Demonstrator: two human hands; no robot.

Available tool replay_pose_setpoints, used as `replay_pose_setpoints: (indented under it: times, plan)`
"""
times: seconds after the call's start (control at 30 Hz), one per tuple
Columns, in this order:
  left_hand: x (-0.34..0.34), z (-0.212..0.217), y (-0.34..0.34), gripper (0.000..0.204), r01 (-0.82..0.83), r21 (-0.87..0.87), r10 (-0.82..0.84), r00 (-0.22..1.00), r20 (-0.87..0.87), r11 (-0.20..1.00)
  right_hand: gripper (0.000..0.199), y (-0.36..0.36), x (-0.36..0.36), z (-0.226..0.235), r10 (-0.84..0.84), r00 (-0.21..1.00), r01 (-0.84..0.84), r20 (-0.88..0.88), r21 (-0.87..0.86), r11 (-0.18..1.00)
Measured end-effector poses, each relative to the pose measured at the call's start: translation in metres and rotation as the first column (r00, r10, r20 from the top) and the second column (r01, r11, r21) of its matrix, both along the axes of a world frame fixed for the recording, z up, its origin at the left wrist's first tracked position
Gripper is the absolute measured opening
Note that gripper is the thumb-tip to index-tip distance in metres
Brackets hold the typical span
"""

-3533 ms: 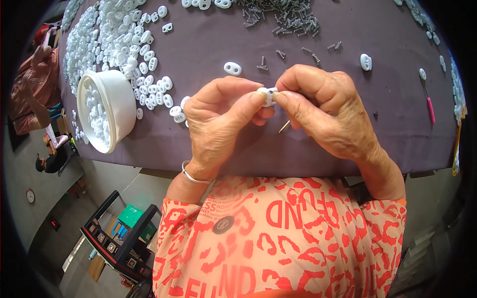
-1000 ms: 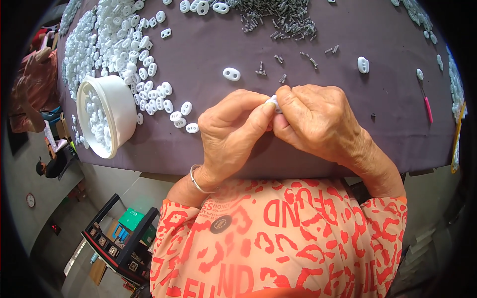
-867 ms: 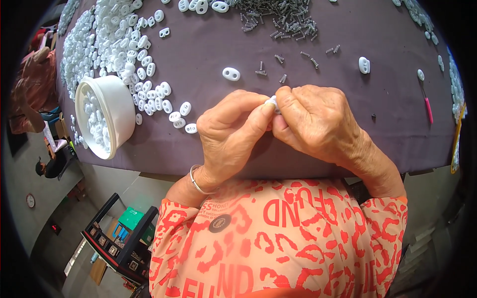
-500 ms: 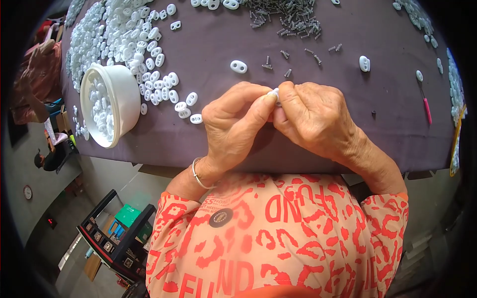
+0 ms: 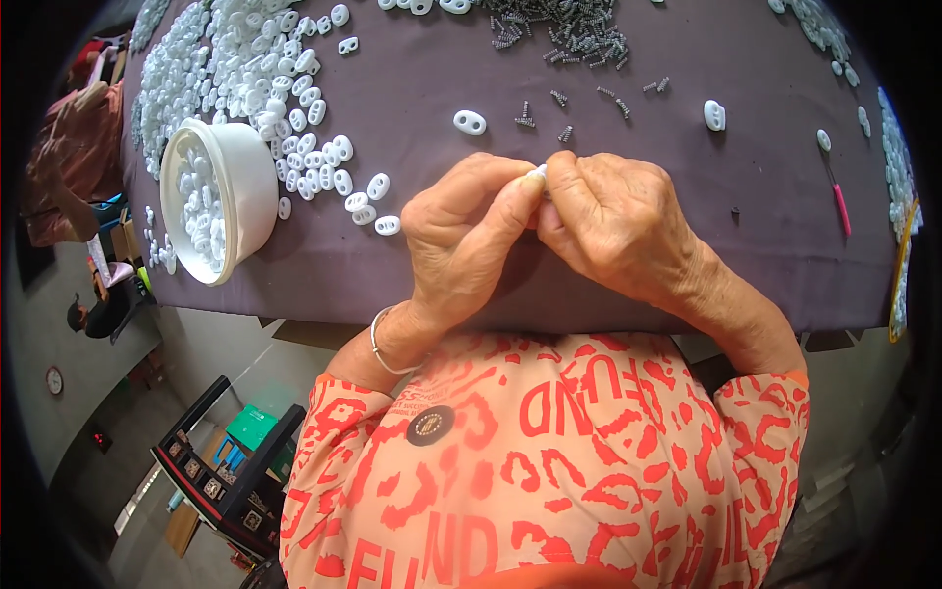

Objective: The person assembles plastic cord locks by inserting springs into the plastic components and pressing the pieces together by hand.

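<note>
Both hands meet over the near part of the table, pinching a small white plastic cord lock (image 5: pixel 538 172) that is mostly hidden by the fingers. My left hand (image 5: pixel 456 221) grips it between thumb and forefinger. From the other side, the thumb and curled fingers of my right hand (image 5: pixel 618 211) press on it. Just beyond the hands lie a loose white two-hole cord lock (image 5: pixel 470 123) and several small metal springs (image 5: pixel 565 133). Another white cord lock (image 5: pixel 714 116) rests farther right.
A white tub (image 5: pixel 250 191) of small white parts lies tipped at the left, beside a large heap of two-hole pieces (image 5: pixel 235 74). A dark pile of springs (image 5: pixel 579 29) is at the far side. A pink-handled tool (image 5: pixel 841 208) lies right. A person (image 5: pixel 108 306) is beyond the table.
Both hands stay closed around the cord lock, with only a slight shift of the fingers. The tabletop things appear a little higher in the view.
</note>
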State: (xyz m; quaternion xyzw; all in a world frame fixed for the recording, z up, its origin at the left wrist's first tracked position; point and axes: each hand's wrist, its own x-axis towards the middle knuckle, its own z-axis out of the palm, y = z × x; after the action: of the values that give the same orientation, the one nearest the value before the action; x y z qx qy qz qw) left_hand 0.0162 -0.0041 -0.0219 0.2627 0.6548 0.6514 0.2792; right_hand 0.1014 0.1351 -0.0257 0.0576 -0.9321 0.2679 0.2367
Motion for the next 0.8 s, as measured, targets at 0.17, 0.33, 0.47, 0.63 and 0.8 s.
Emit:
replay_pose_setpoints:
  times: [0.17, 0.33, 0.47, 0.63, 0.8]
  plan:
    - [-0.001, 0.0, 0.001, 0.011, 0.007, 0.031, -0.009, 0.998, 0.06, 1.0, 0.016, -0.002, 0.001, 0.0, -0.009, 1.0, 0.009, 0.028, -0.015, 1.0]
    - [-0.001, 0.004, 0.001, 0.014, -0.017, 0.072, 0.002, 0.978, 0.208, 0.997, 0.024, 0.002, -0.003, 0.005, -0.043, 0.999, 0.041, -0.017, -0.112, 0.993]
    - [-0.003, 0.006, 0.0, 0.018, -0.039, 0.082, 0.015, 0.962, 0.271, 0.996, 0.032, 0.003, -0.001, 0.009, -0.085, 0.996, 0.08, -0.029, -0.131, 0.988]
    - [-0.003, 0.005, 0.0, 0.019, -0.033, 0.059, 0.018, 0.973, 0.232, 0.998, 0.031, 0.005, -0.002, 0.009, -0.078, 0.996, 0.074, -0.047, -0.097, 0.993]
    - [-0.003, 0.006, 0.001, 0.019, 0.012, 0.029, -0.017, 0.983, 0.183, 1.0, 0.03, 0.006, -0.001, 0.014, -0.07, 0.996, 0.067, -0.052, -0.064, 0.996]
